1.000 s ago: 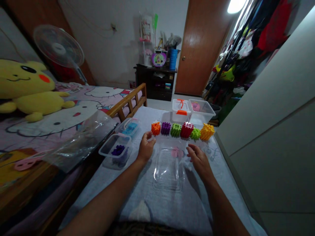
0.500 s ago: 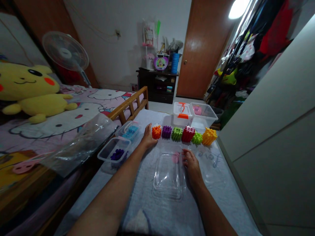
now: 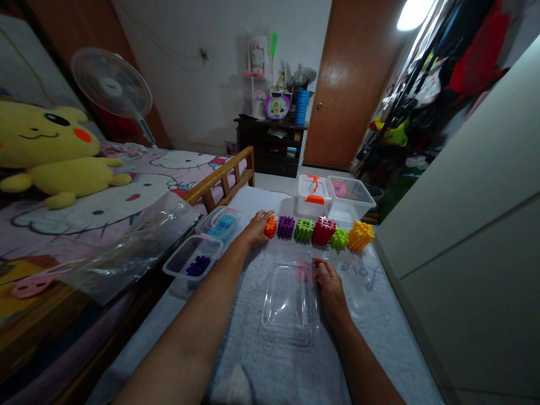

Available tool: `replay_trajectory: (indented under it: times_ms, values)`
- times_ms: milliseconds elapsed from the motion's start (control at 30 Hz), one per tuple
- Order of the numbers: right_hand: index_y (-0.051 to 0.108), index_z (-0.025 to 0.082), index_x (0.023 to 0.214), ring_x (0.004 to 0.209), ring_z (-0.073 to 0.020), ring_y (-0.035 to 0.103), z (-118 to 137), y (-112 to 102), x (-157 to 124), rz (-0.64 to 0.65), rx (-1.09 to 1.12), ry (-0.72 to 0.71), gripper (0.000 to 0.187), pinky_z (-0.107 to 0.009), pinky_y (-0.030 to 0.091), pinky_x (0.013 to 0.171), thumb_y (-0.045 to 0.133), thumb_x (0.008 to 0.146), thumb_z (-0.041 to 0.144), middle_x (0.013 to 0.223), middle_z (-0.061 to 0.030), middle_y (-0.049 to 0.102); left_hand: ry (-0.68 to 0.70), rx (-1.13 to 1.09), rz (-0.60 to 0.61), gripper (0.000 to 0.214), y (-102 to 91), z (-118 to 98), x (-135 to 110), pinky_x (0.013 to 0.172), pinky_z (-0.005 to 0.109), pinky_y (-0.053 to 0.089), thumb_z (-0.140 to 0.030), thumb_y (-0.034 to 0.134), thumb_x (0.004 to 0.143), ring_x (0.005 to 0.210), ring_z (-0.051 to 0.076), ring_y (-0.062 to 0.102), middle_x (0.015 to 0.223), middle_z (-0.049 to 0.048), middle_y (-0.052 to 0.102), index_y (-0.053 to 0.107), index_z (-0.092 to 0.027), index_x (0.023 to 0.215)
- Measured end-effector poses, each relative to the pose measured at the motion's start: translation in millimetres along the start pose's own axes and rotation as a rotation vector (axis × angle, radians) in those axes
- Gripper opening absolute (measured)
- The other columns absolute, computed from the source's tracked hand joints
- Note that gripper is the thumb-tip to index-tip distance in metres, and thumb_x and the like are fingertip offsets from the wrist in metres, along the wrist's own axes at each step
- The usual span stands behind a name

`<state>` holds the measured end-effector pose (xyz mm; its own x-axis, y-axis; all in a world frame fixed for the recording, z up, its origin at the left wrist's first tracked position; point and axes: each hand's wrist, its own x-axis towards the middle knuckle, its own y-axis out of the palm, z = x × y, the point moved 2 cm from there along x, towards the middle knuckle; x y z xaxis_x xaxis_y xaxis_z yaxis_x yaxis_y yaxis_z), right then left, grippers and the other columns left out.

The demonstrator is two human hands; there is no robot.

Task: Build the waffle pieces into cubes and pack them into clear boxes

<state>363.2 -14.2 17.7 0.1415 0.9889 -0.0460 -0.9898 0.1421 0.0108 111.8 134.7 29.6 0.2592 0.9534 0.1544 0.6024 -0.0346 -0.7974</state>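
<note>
My left hand is closed around the orange toy block, a cube of notched pieces, and covers its left side. It is the leftmost in a row with a purple block, a green block, a red block, a small lime block and a yellow block. On the cloth, my right hand rests with loosely bent fingers against the right edge of a clear plastic container. A small pink piece shows near that container's far right corner.
At left stand a clear box with purple pieces and another box with blue pieces. Behind the row are an orange-latched lidded box and an open clear bin. A wooden bed rail borders the left side.
My left hand has shifted from beside the orange block to reach over its left side, covering more of it. My right hand and the clear container stay put.
</note>
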Motion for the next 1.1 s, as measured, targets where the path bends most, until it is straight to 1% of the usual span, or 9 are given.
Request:
replay_trajectory:
  times_ms: [133,300,467,567,700,800,933,1000,1100]
  values:
    - [0.065,0.02,0.106,0.063,-0.015,0.053,1,0,0,0.005,-0.024,-0.005,0.045,-0.027,0.041,0.059,0.055,0.087,0.059,0.07,0.0014,0.058,-0.016,0.086,0.066,0.091,-2.9,-6,4,0.114,0.037,0.037,-0.002,0.067,0.059,0.134,0.028,0.046,0.143,0.012,0.041,0.04,-0.023,0.143]
    - [0.066,0.02,0.105,0.061,-0.0142,0.051,4,0,-2,0.006,-0.013,-0.003,0.044,-0.027,0.041,0.058,0.058,0.085,0.058,0.07,0.002,0.058,-0.06,0.17,0.114,0.081,-6.8,-13,5,0.098,0.033,0.049,-0.009,0.07,0.064,0.118,0.026,0.058,0.129,0.0099,0.052,0.042,-0.025,0.139]
    - [0.066,0.02,0.105,0.068,-0.016,0.055,10,2,-5,0.01,0.014,-0.026,0.042,-0.028,0.045,0.063,0.062,0.081,0.055,0.08,-0.0005,0.063,-0.086,0.23,0.144,0.087,-6.1,-16,6,0.097,0.032,0.048,-0.019,0.072,0.07,0.116,0.026,0.059,0.133,0.0119,0.05,0.033,-0.023,0.147]
    - [0.066,0.02,0.104,0.075,-0.0182,0.059,12,3,-6,0.011,-0.009,-0.04,0.042,-0.03,0.046,0.066,0.063,0.08,0.054,0.09,-0.0031,0.067,-0.089,0.232,0.149,0.085,-7.2,-17,7,0.097,0.031,0.048,-0.022,0.074,0.07,0.116,0.026,0.059,0.131,0.0104,0.051,0.036,-0.024,0.146]
    - [0.066,0.021,0.107,0.082,-0.0206,0.06,10,1,-5,0.019,-0.038,-0.033,0.043,-0.031,0.046,0.068,0.062,0.08,0.055,0.097,-0.0048,0.068,-0.098,0.246,0.144,0.08,-8.9,-19,5,0.096,0.03,0.048,-0.024,0.073,0.07,0.115,0.026,0.06,0.131,0.0091,0.052,0.04,-0.027,0.143]
    - [0.066,0.021,0.107,0.083,-0.0209,0.061,9,1,-5,0.017,-0.042,-0.035,0.042,-0.032,0.047,0.07,0.062,0.081,0.054,0.097,-0.0047,0.069,-0.101,0.266,0.15,0.085,-9.7,-19,2,0.096,0.032,0.048,-0.022,0.072,0.068,0.119,0.027,0.058,0.136,0.0099,0.05,0.036,-0.028,0.145]
    - [0.065,0.02,0.106,0.082,-0.0209,0.061,10,2,-5,0.015,-0.034,-0.035,0.041,-0.032,0.047,0.071,0.062,0.081,0.053,0.095,-0.0043,0.069,-0.118,0.294,0.17,0.1,-13.0,-20,-2,0.103,0.034,0.045,-0.024,0.077,0.06,0.13,0.029,0.049,0.145,0.0117,0.041,0.03,-0.028,0.148]
    - [0.065,0.02,0.106,0.082,-0.021,0.06,11,2,-5,0.018,-0.037,-0.036,0.041,-0.032,0.047,0.072,0.062,0.081,0.053,0.095,-0.0041,0.069,-0.125,0.309,0.167,0.105,-15.7,-23,-2,0.107,0.035,0.042,-0.025,0.079,0.057,0.135,0.031,0.044,0.15,0.0125,0.036,0.029,-0.027,0.149]
    - [0.066,0.02,0.105,0.083,-0.0212,0.06,12,2,-5,0.025,-0.06,-0.048,0.039,-0.033,0.047,0.074,0.061,0.082,0.052,0.095,-0.0039,0.069,-0.129,0.353,0.159,0.108,-19.3,-31,1,0.111,0.037,0.036,-0.025,0.08,0.056,0.141,0.033,0.035,0.154,0.0143,0.03,0.027,-0.025,0.15]
